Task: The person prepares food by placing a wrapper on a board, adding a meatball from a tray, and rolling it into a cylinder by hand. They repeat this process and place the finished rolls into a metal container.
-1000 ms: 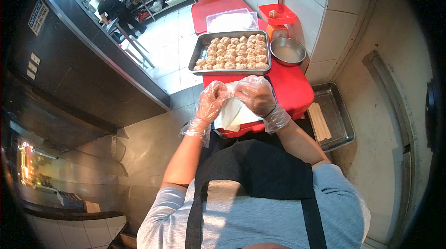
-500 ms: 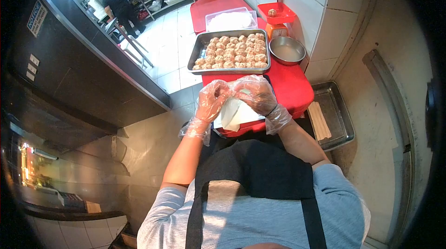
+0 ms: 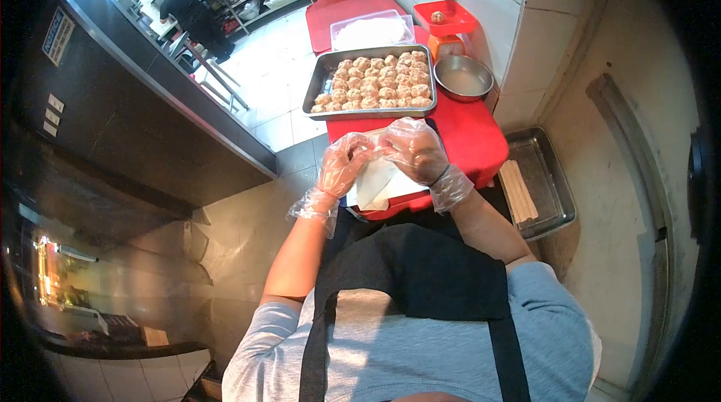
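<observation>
My left hand (image 3: 346, 165) and my right hand (image 3: 414, 151), both in clear plastic gloves, meet above the near end of the red table. Their fingers are bent and pinched on a thin pale wrapper sheet (image 3: 375, 180), whose lower part shows below them. A white board or sheet (image 3: 405, 186) lies underneath. Just beyond my hands stands a metal tray (image 3: 318, 114) with rows of raw-looking balls of filling (image 3: 369, 92). Exactly what lies between the fingertips is hidden by the gloves.
On the red table (image 3: 475, 139) are a metal bowl (image 3: 464, 78), an orange scale (image 3: 448, 48) with a ball in its red pan (image 3: 458, 24), and a clear plastic container (image 3: 368, 30). A dark tray (image 3: 552, 184) sits lower right. A person (image 3: 188, 13) stands in the far kitchen.
My hands stay together at nearly the same place on the pale sheet, with slight finger movement. The distant person has shifted a little left.
</observation>
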The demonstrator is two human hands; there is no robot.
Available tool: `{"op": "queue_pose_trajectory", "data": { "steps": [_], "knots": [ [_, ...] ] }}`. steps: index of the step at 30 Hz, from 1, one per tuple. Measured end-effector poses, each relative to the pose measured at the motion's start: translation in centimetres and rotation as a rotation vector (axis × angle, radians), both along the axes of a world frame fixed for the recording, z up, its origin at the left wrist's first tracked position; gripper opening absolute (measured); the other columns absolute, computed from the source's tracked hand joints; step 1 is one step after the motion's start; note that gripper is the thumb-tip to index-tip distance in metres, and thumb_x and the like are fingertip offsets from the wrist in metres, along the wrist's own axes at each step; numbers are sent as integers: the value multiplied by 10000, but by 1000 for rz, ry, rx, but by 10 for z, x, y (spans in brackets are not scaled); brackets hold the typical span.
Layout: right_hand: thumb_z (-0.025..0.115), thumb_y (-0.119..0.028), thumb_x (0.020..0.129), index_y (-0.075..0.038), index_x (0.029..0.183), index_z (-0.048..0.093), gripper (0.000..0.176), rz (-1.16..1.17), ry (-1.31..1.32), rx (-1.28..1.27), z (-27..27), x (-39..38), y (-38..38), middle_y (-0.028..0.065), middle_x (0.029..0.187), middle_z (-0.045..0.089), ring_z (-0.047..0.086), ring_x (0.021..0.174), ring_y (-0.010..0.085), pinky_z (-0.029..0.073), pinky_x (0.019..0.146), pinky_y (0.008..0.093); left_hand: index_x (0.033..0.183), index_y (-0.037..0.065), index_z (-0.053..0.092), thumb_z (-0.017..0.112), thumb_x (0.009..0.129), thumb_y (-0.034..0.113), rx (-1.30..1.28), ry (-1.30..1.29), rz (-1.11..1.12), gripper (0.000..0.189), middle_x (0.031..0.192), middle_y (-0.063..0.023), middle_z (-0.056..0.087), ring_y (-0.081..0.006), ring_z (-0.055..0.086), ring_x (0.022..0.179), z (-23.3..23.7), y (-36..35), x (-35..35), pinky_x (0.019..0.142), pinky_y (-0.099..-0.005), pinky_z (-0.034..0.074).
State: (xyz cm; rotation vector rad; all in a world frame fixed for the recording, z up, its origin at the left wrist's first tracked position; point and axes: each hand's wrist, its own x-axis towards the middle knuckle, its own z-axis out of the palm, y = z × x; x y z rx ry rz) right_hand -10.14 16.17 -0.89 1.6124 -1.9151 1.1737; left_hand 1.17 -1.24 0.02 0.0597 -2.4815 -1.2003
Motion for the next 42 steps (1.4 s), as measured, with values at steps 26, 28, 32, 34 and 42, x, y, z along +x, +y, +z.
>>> {"op": "queue_pose_trajectory", "data": {
  "steps": [26,28,32,34,42],
  "knots": [
    [633,-103,851,-44,1020,661,181,-145,-17,-56,6,-22,-3,147,998,671,640,922,338,501,819,421,1026,-7,637,686,849,76,467,148,-33,202,1002,-81,678,-147,627,884,5,-14,-3,816,-292,508],
    [648,-120,849,-37,1034,659,203,-68,-181,-63,10,-23,-9,152,986,672,646,938,321,497,845,402,1031,-4,639,694,843,73,500,163,-18,210,997,-83,677,-144,625,878,7,-14,-3,817,-291,505],
    [670,-252,830,-58,972,678,241,224,-391,-47,24,-20,-12,153,932,679,658,866,292,517,757,377,999,14,641,701,845,98,539,181,17,185,940,-62,661,-131,612,852,9,-13,-2,800,-278,497],
    [682,-273,818,-49,913,680,243,251,-489,9,15,-15,-15,147,883,685,665,819,284,515,738,373,982,20,642,700,849,99,507,181,46,165,919,-51,649,-124,601,843,10,-12,-1,792,-272,491],
    [681,-212,825,-62,801,640,157,92,-214,-21,8,11,-13,118,825,656,624,816,331,492,728,412,973,16,655,660,880,79,261,237,68,113,955,-55,646,-125,597,866,0,-13,-7,788,-265,485]
  ]
}}
